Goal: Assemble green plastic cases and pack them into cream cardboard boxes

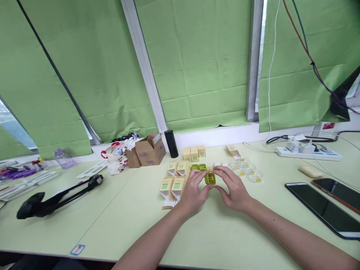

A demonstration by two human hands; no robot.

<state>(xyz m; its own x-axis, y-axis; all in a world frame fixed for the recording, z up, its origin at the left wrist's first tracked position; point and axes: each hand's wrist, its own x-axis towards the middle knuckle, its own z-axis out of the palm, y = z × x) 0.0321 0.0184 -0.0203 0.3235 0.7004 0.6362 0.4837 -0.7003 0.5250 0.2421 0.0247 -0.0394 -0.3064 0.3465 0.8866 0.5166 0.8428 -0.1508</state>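
Note:
A small olive-green square container [210, 180] is held between my two hands above the table, its hollow side facing me. My left hand [196, 189] closes on it from the left with thumb and fingertips. From the other side, the fingers of my right hand [231, 185] grip its right edge. Just behind it are more green containers [198, 166], partly hidden by my left hand. Open cream paper boxes [177, 183] with green labels stand left of my left hand. Clear plastic holders with yellow centres [247, 168] lie beyond my right hand.
Closed cream boxes [194, 153] stand at the back near a black cylinder [171, 144] and a cardboard box [150, 150]. Phones [323, 206] and a white power strip [309, 153] with cables lie on the right. A black strapped device [60, 198] rests on the left.

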